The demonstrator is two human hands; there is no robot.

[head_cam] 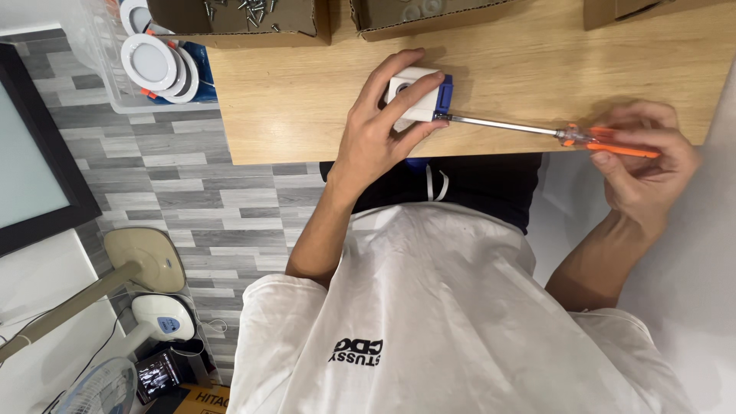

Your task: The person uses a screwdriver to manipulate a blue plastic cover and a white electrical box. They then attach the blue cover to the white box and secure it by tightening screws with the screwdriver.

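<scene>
While the left hand [383,126] clamps a small boxy white-and-blue plastic block [420,93] on the smooth wooden table [291,107], the right hand [644,165] pinches the orange translucent handle of a screwdriver [537,132]. Its thin steel shaft lies almost level across the table edge, tip meeting the block's blue side.

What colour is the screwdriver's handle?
Orange, partly translucent, on the screwdriver in the right hand; head view.

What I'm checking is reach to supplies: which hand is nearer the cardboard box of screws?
Left. The left hand grips a small white block just right of and below the box of screws; the right hand, holding an orange-handled screwdriver, is at the right edge of the table.
</scene>
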